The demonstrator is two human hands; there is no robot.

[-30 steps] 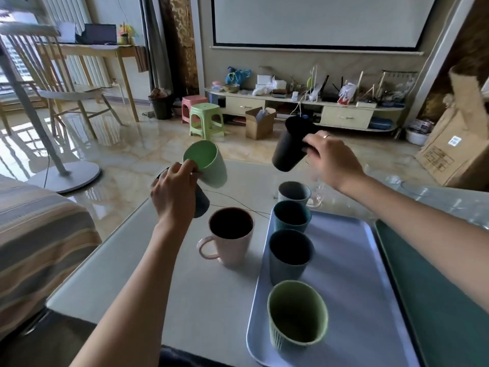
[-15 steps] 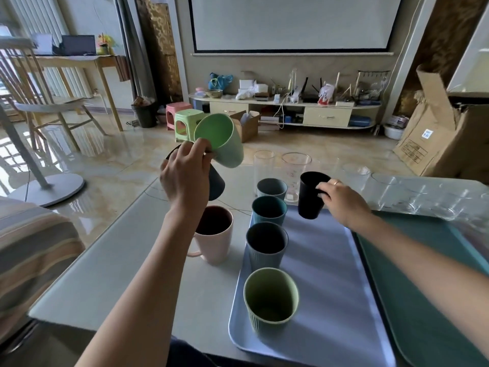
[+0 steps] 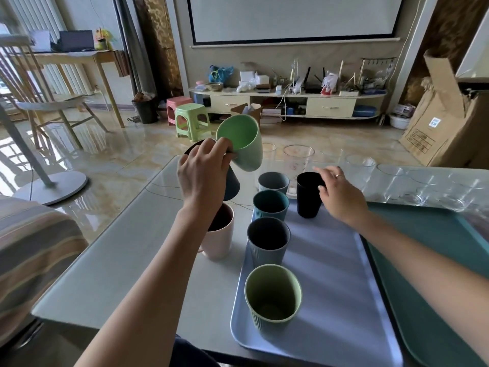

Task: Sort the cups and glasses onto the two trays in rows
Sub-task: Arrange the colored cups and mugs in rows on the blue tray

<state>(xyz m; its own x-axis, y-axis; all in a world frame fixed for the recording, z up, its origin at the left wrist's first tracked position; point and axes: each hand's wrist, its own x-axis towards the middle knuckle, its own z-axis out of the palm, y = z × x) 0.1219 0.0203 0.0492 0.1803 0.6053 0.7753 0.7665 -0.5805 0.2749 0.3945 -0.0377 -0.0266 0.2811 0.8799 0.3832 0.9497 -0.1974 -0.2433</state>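
My left hand (image 3: 203, 170) is raised above the table and holds two cups at once: a tilted light green cup (image 3: 243, 141) and a dark blue cup (image 3: 232, 184) under it. A black cup (image 3: 307, 200) stands upright on the lavender tray (image 3: 338, 274), starting a second row. My right hand (image 3: 341, 197) is beside it with fingers spread, fingertips at its rim. Several cups stand in a column along the tray's left side, from a grey-blue one (image 3: 273, 181) to a ribbed light green one (image 3: 272, 295). A pink mug (image 3: 219, 239) stands on the table left of the tray.
A teal tray (image 3: 436, 260) lies right of the lavender one, with nothing on its visible part. Several clear glasses (image 3: 299, 160) stand along the table's far edge. A striped cushion (image 3: 34, 247) lies at my left. The table's front edge (image 3: 132, 324) is close to me.
My right hand has brought the black cup down from the air onto the lavender tray and loosened its fingers. My left hand stays raised with the two cups.
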